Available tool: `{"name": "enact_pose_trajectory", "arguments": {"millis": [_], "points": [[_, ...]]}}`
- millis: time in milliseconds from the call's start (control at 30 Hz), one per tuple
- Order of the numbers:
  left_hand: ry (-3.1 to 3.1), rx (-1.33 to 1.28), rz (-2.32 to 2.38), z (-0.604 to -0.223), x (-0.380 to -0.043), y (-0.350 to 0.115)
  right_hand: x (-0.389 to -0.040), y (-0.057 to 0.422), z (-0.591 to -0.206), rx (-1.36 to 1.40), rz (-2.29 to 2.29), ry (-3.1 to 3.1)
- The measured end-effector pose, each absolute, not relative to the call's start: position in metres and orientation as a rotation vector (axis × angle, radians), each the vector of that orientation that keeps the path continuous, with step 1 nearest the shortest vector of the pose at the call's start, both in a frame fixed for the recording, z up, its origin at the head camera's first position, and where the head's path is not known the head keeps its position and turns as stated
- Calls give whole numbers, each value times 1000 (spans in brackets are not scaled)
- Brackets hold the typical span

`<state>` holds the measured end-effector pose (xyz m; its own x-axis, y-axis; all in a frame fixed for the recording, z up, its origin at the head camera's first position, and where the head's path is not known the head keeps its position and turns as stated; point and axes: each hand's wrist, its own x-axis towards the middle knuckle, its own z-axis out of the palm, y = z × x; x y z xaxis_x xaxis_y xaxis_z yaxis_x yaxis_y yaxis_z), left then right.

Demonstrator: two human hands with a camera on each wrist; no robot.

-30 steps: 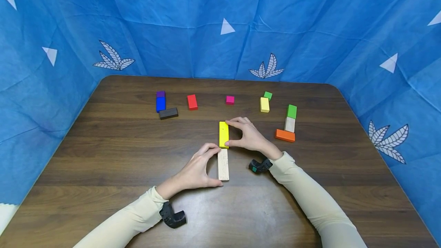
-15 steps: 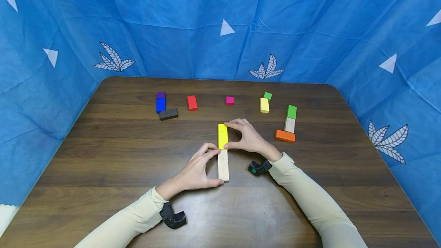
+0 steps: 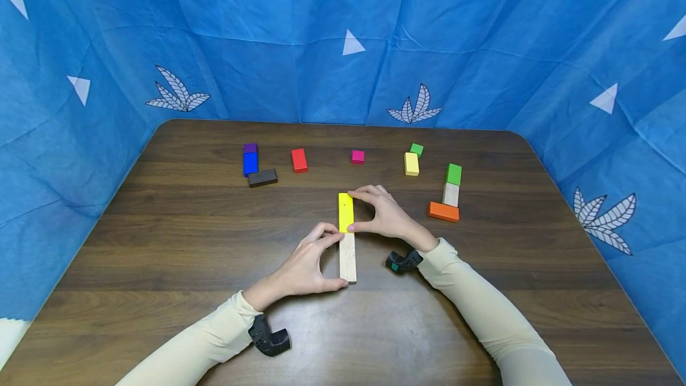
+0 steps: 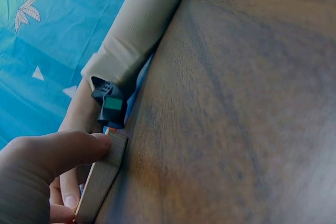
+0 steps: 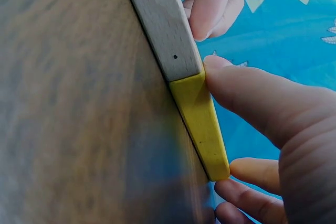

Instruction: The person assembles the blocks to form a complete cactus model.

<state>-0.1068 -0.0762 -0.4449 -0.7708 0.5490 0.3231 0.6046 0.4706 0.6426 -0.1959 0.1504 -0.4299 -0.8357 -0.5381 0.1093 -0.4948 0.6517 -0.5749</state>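
Observation:
In the middle of the table, a plain wooden block [image 3: 347, 260] lies lengthwise, with a bright yellow block [image 3: 345, 210] end to end beyond it. My left hand [image 3: 302, 264] grips the plain block from the left, thumb at its near end and fingertips near the joint. From the right, my right hand [image 3: 388, 214] holds the yellow block between thumb and fingers, the thumb near the joint. The right wrist view shows the yellow block [image 5: 202, 127] meeting the plain block [image 5: 163, 27] in line. In the left wrist view my left thumb [image 4: 79, 150] presses the plain block's end.
Behind on the table [image 3: 187, 243] lie purple, blue [image 3: 250, 164] and black [image 3: 262, 177] blocks, a red block [image 3: 299, 160] and a pink block [image 3: 358, 156]. To the right are pale yellow [image 3: 411, 164], green [image 3: 453, 174], plain and orange [image 3: 443, 211] blocks. A blue curtain [image 3: 321, 76] surrounds the far edge.
The yellow block has shifted slightly left and toward me with my right hand, and now lines up with the plain block. My left hand stays nearly still.

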Motion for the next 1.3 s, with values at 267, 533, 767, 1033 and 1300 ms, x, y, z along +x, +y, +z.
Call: {"name": "enact_pose_trajectory", "arguments": {"millis": [267, 533, 767, 1033, 1300], "points": [[-2613, -1046, -1186, -445, -106, -76, -196, 150, -430, -870, -943, 2783], [-2635, -1036, -1191, -445, -107, -76, -197, 150, -431, -875, -951, 2786], [-2642, -1040, -1173, -446, -108, -77, -196, 150, -431, -872, -951, 2786], [-2670, -1035, -1176, -442, -108, -77, -197, 151, -433, -859, -972, 2767], [-2616, -953, -1098, -440, -123, -84, -210, 160, -422, -741, -1197, 2703]]}}
